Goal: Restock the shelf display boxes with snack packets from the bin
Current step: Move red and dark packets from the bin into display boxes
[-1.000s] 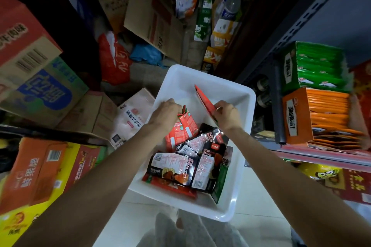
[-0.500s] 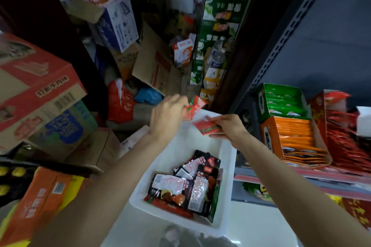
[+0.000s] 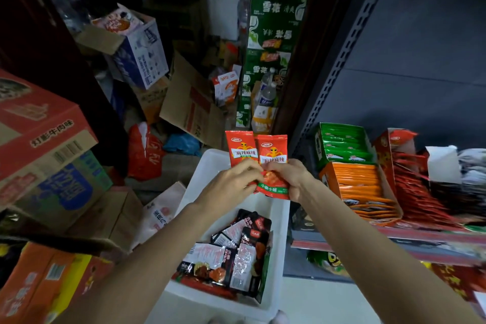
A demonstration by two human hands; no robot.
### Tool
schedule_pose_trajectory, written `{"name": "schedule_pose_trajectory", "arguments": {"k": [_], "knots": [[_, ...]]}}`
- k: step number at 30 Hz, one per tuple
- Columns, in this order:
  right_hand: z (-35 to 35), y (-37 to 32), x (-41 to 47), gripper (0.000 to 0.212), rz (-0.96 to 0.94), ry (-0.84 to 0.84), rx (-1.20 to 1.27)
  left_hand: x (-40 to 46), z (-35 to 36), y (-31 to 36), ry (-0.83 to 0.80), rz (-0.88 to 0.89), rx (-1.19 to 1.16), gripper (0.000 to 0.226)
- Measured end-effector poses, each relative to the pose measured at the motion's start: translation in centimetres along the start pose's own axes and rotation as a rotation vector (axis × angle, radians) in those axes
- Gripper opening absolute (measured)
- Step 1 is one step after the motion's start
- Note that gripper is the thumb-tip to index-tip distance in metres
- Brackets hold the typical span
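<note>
Pinching two red snack packets [image 3: 259,159] upright and side by side, left hand [image 3: 231,181] on the left one, right hand [image 3: 288,179] curled round the front one, both held above the far end of the white bin [image 3: 281,221]. Were down in the bin a second ago, one packet per hand; now lifted and squared together, so probably headed for the red display box [image 3: 386,144] on the shelf [image 3: 394,238]. Three display boxes visible: green [image 3: 344,144], orange [image 3: 360,187], red. Maybe eight or so dark packets [image 3: 231,258] left in the bin, hard to count exactly.

bare forearms, no sleeves, bare hands
</note>
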State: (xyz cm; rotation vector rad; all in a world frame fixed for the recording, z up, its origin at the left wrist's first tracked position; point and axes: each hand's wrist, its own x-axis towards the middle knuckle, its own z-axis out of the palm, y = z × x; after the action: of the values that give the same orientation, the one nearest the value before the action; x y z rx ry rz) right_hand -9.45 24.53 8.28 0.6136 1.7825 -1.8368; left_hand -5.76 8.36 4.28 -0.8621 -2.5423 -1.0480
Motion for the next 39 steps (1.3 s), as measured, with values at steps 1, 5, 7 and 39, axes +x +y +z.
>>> {"name": "schedule_pose_trajectory", "arguments": {"k": [1, 5, 7, 39], "knots": [[-0.2, 0.0, 0.1, 0.012, -0.004, 0.015, -0.008, 0.1, 0.1, 0.2, 0.033, -0.097, -0.123, 0.02], [-0.4, -0.1, 0.3, 0.02, -0.023, 0.042, -0.037, 0.6, 0.0, 0.9, 0.097, -0.344, -0.369, 0.033], [-0.2, -0.2, 0.2, 0.018, -0.025, 0.053, -0.044, 0.5, 0.1, 0.9, 0.118, -0.319, -0.299, 0.043], [-0.8, -1.3, 0.0, 0.028, -0.312, -0.144, -0.206, 0.8, -3.1, -2.9, 0.432, -1.044, -0.456, 0.046]]}}
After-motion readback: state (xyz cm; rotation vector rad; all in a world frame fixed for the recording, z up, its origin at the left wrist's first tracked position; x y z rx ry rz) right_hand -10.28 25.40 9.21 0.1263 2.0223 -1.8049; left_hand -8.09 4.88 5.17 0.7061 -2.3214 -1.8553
